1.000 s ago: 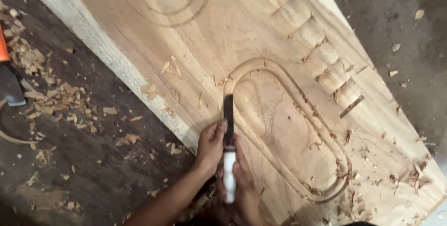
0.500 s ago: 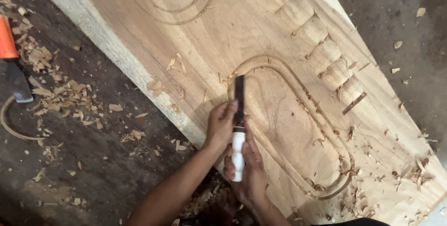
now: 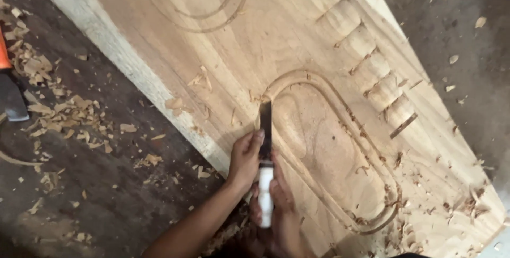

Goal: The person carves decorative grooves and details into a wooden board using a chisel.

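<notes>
Squarely in the middle lies a chisel (image 3: 265, 151), its dark blade pointing up the picture and its tip set in the oval groove (image 3: 340, 146) cut into a large wooden panel (image 3: 276, 40). Both hands are clamped on it: the left hand (image 3: 245, 158) wraps the blade just below the tip, while the right hand (image 3: 279, 205) closes around the white handle (its fingers partly hidden behind the handle, so their exact hold is hard to make out). Both forearms run off the bottom edge. A second carved oval (image 3: 191, 3) is cut off at the top. Wood shavings (image 3: 58, 109) litter the dark floor (image 3: 106, 199) beside the panel, and a dark tool (image 3: 11, 96) with an orange part is clipped by the left edge.
</notes>
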